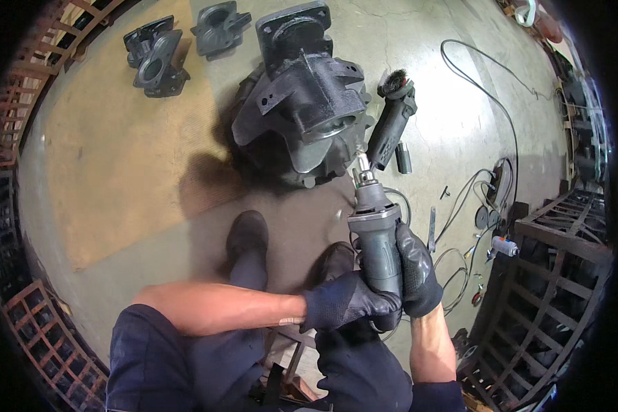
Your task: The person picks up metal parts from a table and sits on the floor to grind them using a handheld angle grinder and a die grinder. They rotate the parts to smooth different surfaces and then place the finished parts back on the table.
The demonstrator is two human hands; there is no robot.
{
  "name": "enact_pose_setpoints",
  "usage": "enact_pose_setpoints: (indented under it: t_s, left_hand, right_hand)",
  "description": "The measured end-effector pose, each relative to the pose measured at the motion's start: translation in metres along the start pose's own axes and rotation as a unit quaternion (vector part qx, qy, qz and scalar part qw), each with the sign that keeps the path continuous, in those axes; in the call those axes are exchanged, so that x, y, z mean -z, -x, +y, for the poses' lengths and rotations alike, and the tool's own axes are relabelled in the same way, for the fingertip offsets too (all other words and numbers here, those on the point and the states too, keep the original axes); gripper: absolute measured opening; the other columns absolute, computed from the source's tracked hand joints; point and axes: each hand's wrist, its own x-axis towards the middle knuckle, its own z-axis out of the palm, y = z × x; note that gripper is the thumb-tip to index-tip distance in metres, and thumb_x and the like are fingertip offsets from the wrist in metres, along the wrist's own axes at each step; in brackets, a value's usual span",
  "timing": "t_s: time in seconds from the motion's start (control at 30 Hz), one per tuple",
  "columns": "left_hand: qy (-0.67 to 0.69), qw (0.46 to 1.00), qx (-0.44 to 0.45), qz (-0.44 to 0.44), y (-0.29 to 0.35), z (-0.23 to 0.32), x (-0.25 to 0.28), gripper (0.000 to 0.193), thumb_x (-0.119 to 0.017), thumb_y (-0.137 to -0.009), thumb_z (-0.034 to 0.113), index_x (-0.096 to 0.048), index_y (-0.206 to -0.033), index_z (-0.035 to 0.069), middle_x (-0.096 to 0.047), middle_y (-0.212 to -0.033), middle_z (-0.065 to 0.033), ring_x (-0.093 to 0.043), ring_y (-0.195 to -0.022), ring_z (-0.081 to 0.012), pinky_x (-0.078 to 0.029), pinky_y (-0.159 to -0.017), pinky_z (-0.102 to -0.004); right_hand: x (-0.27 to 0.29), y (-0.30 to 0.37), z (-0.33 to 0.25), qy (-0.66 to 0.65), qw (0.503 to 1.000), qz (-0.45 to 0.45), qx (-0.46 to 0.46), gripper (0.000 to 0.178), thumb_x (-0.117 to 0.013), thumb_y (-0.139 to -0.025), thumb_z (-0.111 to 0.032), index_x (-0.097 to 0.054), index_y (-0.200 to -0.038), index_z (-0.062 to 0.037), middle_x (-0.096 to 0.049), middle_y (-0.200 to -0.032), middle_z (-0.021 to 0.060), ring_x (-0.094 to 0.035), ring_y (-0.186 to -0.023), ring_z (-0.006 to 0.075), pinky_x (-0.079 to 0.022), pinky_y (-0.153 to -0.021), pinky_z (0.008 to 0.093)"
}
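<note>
my left hand point(347, 301) and right hand point(419, 271) wrap the grinder point(380, 253); i'd best hold its tip point(362, 162) steady beside the metal casting point(309, 93).

Metalwork shop: dark castings point(299, 93) on flr point(460, 117), elec. pwr tool point(379, 250), lattice crates point(563, 239) L & R.

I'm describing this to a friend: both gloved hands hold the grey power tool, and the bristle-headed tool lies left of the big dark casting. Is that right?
Not quite: in the head view, the bristle-headed tool lies right of the big dark casting, not left. The gloved left hand and right hand do hold the grey power tool.
</note>
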Motion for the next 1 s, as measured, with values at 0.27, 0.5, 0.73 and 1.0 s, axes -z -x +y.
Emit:
enact_pose_setpoints:
  t_s: [0.27,0.5,0.73,1.0]
  left_hand:
    - [0.026,0.998,-0.049,0.015,-0.006,0.013,-0.001,0.023,-0.072,-0.092,0.02,-0.068,-0.105,0.001,-0.069,-0.094,-0.0036,-0.063,-0.085,-0.0094,-0.054,-0.079,-0.0272]
    - [0.103,0.992,-0.033,0.061,-0.01,0.049,-0.004,0.036,-0.077,-0.088,0.021,-0.066,-0.114,-0.001,-0.07,-0.106,-0.009,-0.065,-0.098,-0.0151,-0.054,-0.09,-0.0333]
    - [0.078,0.996,-0.036,0.029,-0.008,0.055,0.01,0.04,-0.076,-0.088,0.024,-0.066,-0.116,-0.003,-0.07,-0.109,-0.0105,-0.066,-0.1,-0.0171,-0.054,-0.092,-0.0351]
    - [0.09,0.994,-0.063,0.026,-0.005,0.051,0.012,0.037,-0.074,-0.09,0.024,-0.067,-0.114,-0.003,-0.07,-0.108,-0.0102,-0.067,-0.098,-0.0167,-0.056,-0.089,-0.0351]
  right_hand:
    - [-0.002,-0.024,-0.029,0.002,0.998,-0.04,-0.056,0.071,-0.052,-0.096,-0.06,-0.053,-0.132,0.0012,-0.067,-0.112,0.0137,-0.068,-0.093,0.019,-0.057,-0.081,0.0315]
    - [-0.003,-0.049,-0.048,0.038,0.997,-0.012,-0.073,0.05,-0.043,-0.105,-0.043,-0.061,-0.12,0.0016,-0.07,-0.099,0.0132,-0.069,-0.08,0.0175,-0.058,-0.073,0.03]
    - [-0.017,-0.057,-0.052,0.082,0.996,0.015,-0.03,0.05,-0.044,-0.106,-0.043,-0.058,-0.122,0.0023,-0.07,-0.097,0.0142,-0.07,-0.078,0.019,-0.059,-0.071,0.0299]
    - [-0.021,-0.059,-0.048,0.085,0.996,0.025,-0.029,0.05,-0.045,-0.104,-0.047,-0.057,-0.125,-0.003,-0.07,-0.095,0.0132,-0.07,-0.077,0.0176,-0.059,-0.07,0.0295]
